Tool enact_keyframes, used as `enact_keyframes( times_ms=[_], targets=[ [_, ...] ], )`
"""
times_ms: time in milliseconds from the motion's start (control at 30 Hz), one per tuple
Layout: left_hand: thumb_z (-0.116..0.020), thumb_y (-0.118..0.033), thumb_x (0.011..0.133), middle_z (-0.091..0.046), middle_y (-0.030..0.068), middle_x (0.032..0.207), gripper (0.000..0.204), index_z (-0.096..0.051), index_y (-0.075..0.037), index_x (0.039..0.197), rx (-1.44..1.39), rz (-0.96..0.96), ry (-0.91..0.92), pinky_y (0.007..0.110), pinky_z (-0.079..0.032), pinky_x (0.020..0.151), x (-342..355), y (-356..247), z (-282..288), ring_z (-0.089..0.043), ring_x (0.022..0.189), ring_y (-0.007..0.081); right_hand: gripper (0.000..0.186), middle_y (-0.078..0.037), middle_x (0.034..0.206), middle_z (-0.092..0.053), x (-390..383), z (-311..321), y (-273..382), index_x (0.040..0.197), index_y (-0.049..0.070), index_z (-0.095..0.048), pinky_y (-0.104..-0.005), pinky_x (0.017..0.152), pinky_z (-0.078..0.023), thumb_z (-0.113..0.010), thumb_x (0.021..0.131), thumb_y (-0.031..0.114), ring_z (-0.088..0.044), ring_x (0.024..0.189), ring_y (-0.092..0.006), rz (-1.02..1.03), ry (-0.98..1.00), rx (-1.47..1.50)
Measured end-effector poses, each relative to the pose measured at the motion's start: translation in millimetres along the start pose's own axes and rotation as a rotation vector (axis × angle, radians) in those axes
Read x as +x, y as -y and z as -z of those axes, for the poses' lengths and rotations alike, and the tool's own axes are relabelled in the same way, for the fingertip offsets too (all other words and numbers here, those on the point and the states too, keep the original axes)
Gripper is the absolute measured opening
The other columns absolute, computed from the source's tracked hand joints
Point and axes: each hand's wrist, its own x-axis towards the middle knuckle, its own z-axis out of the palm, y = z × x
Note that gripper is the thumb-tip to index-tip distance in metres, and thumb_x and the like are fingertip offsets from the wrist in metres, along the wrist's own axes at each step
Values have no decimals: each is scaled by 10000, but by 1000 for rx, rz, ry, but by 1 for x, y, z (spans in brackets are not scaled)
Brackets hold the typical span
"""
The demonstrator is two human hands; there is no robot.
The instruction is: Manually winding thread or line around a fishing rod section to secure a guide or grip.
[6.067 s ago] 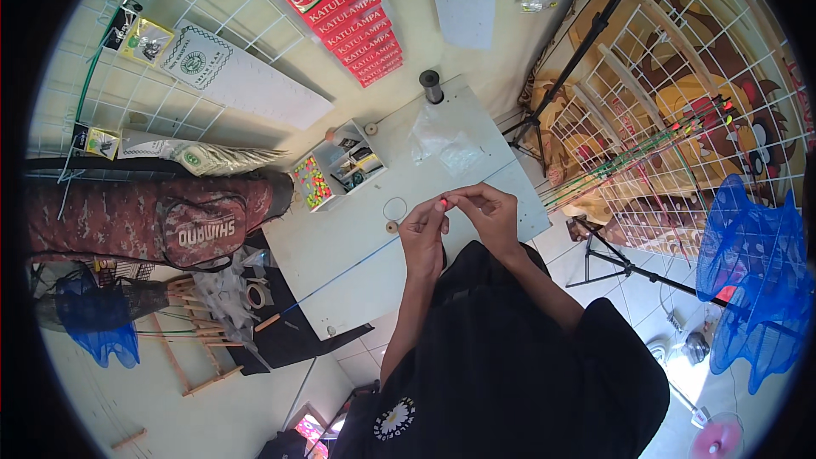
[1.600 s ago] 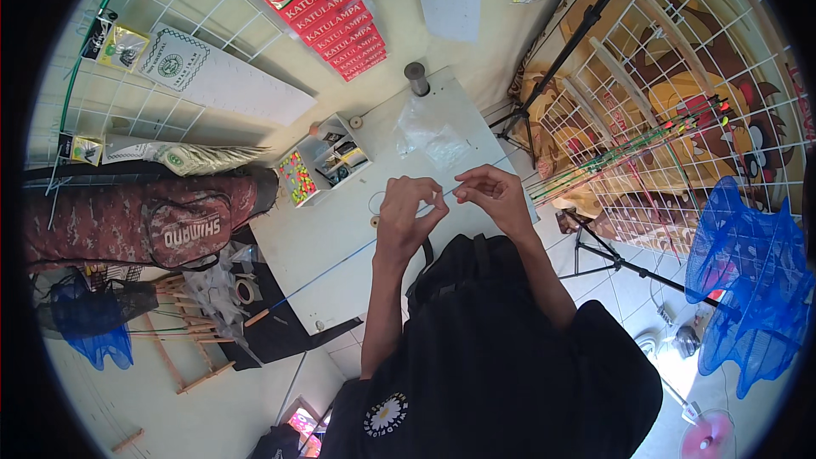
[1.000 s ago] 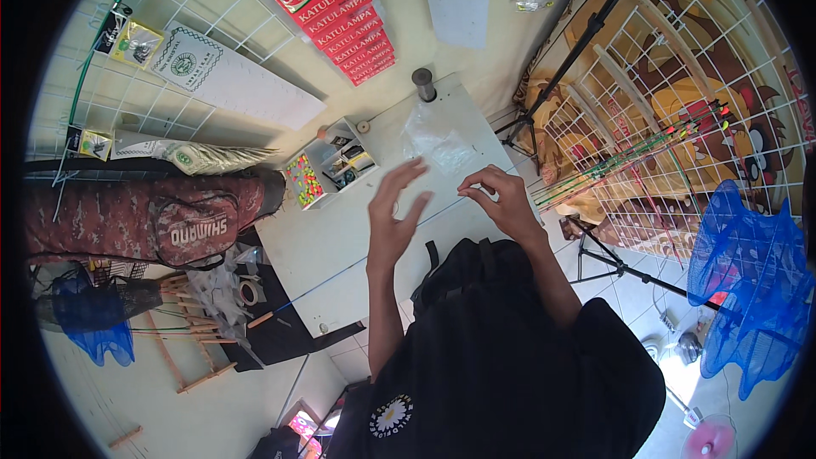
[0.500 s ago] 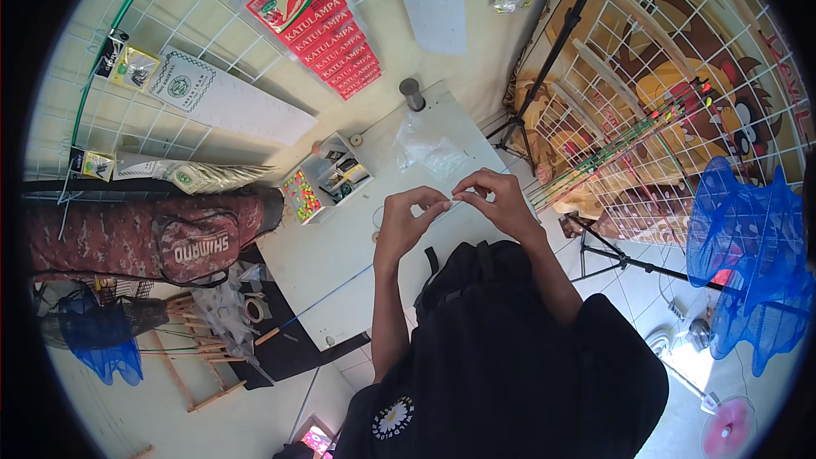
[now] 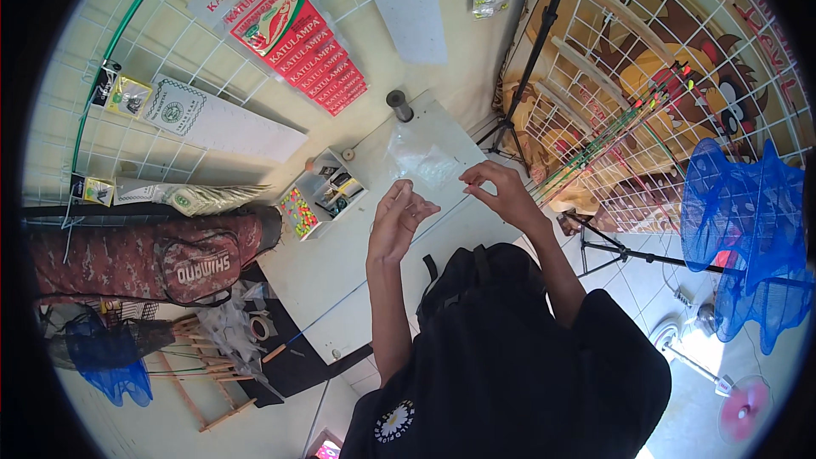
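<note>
My left hand [image 5: 395,221] is raised over the pale table [image 5: 357,314], fingers curled inward around something too small to make out. To its right, my right hand [image 5: 497,195] is bent, thumb and forefinger slightly apart, with nothing visible between them. A thin blue rod [image 5: 340,310] with a wooden handle [image 5: 274,352] lies diagonally across the table beneath both hands. Left of my hands stands a compartmented box [image 5: 338,191] with small coloured pieces [image 5: 297,211]. Beyond them lie a clear plastic bag [image 5: 421,157] and an upright dark cylinder [image 5: 399,105].
Wire grids with hanging packets [image 5: 297,42] and rods [image 5: 612,127] line both sides. A camouflage bag [image 5: 119,251] is at left, blue nets [image 5: 739,221] at right, along with a tripod [image 5: 586,246]. A black bag [image 5: 459,272] sits against my body, below the table's edge.
My hands, fingertips close half a second ago, are now farther apart; my left wrist has turned, raising those fingers. The small red thing seen between my fingers six seconds ago is not visible.
</note>
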Motion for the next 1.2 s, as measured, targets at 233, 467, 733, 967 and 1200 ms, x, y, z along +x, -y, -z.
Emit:
enact_keyframes(
  times_ms=[233,467,733,967,1200],
  targets=[
    [-524,-229,993,-663,75,929,145,-552,-104,1060,-334,-113,-126,438,-474,993,14,14,-32,-644,963,265,245,-111,1036,-622,-3,11,3,1084,39,-630,-345,791,-509,-660,841,37,-642,844,-226,-64,24,-12],
    [-540,-233,985,-643,67,1013,136,-565,-112,1041,-379,-131,-71,422,-465,1010,25,24,-19,-631,975,250,286,-145,1019,-586,-9,17,-21,1142,49,-574,-390,822,-484,-587,860,2,-594,929,-311,-69,-57,-191],
    [-544,-218,985,-632,37,988,114,-577,-110,1003,-457,-163,-129,389,-460,986,24,29,-10,-597,945,207,192,-122,869,-615,0,24,-43,993,19,-584,-371,730,-491,-666,819,22,-628,816,-270,-51,-4,-148],
    [-558,-215,977,-632,43,975,109,-584,-116,1014,-537,-230,-193,404,-470,975,25,26,2,-607,936,217,87,-115,782,-674,-3,35,-67,880,5,-613,-295,711,-508,-678,822,7,-661,742,-190,-104,-5,-23],
    [-564,-214,975,-641,34,963,100,-592,-127,1013,-526,-253,-182,379,-480,931,22,27,5,-601,902,200,132,-83,812,-705,10,34,-31,913,22,-651,-289,700,-500,-708,832,109,-671,766,-160,-203,60,-100]
  ],
)
